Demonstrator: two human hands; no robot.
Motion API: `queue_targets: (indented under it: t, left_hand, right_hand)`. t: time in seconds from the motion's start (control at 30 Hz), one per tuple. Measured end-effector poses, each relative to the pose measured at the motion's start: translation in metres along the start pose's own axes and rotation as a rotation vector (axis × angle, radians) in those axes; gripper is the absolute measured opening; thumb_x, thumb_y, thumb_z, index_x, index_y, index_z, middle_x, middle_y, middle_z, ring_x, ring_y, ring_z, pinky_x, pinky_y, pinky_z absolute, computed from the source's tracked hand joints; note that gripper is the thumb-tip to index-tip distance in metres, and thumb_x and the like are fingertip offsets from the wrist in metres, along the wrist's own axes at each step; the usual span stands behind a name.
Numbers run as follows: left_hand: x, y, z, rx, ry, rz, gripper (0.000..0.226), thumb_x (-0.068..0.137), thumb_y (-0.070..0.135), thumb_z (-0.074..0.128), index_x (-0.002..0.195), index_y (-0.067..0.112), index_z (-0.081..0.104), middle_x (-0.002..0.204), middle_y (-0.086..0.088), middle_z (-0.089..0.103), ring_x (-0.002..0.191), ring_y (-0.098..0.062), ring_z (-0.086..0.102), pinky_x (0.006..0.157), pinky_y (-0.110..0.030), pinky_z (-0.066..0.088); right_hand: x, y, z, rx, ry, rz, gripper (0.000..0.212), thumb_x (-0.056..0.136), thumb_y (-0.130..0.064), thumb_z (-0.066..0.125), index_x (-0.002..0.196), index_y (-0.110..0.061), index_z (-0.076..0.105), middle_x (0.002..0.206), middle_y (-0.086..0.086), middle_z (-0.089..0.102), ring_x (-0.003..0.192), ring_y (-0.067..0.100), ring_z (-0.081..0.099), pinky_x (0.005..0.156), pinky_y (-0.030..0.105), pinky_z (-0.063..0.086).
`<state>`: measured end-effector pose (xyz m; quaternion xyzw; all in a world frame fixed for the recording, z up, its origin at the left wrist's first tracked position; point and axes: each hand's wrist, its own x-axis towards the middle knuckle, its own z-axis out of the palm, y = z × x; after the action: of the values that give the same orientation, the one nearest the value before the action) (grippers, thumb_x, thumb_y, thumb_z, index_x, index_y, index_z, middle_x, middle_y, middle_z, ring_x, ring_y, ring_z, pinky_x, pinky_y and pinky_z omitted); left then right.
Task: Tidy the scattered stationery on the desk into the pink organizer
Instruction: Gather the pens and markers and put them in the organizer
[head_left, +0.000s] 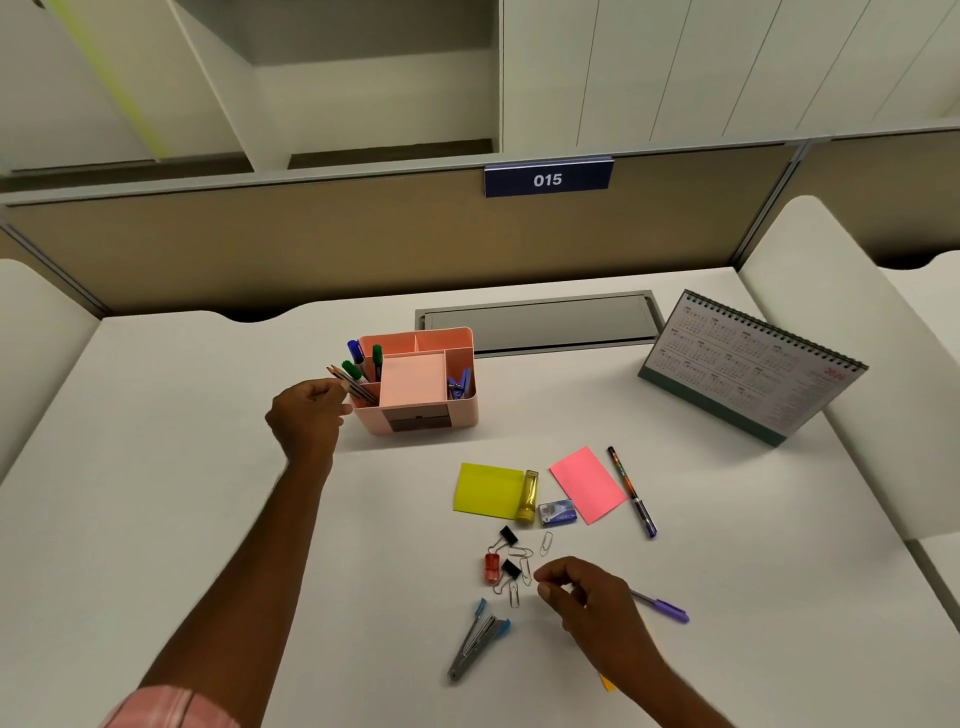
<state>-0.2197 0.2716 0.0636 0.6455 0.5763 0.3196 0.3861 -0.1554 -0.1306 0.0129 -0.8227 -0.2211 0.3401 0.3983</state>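
The pink organizer (431, 415) stands mid-desk, holding blue and green markers (363, 361) in its left slots and a small blue stapler (460, 385) on the right. My left hand (306, 415) grips pencils (353, 384) whose tips rest in the organizer's front left slot. My right hand (587, 597) hovers with fingers curled beside a cluster of paper clips (519, 566), binder clips (506, 535) and a red sharpener (491, 568); a purple pen (665, 608) lies under or behind it. A grey and blue staple remover (475, 644) lies nearer me.
Yellow sticky notes (485, 491), a yellow lighter-like item (527, 496), a staple box (557, 513), pink sticky notes (587, 483) and a patterned pen (631, 491) lie mid-desk. A desk calendar (748, 366) stands at right, a cable hatch (535, 325) behind the organizer.
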Motion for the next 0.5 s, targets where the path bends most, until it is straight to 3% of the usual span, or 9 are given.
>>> queue_targets:
  t: [0.33,0.5]
  left_hand:
    - [0.004,-0.004,0.010,0.002,0.015,-0.063,0.018,0.093,0.018,0.077,0.107,0.007,0.080,0.095,-0.009,0.079,0.073,-0.025,0.077,0.078,-0.047,0.066]
    - [0.006,-0.012,0.009,-0.020,0.043,-0.114,0.036,0.087,0.034,0.084,0.111,0.010,0.075,0.097,-0.009,0.079,0.069,-0.022,0.077,0.079,-0.048,0.066]
  right_hand:
    - [0.003,0.001,0.001,-0.022,-0.015,0.004,0.012,0.094,-0.031,0.071,0.095,-0.042,0.072,0.097,-0.026,0.070,0.072,0.008,0.064,0.070,0.030,0.060]
    - [0.000,0.000,0.010,-0.148,-0.075,-0.054,0.014,0.091,-0.036,0.075,0.101,-0.043,0.069,0.099,-0.027,0.067,0.077,0.002,0.060,0.070,0.017,0.050]
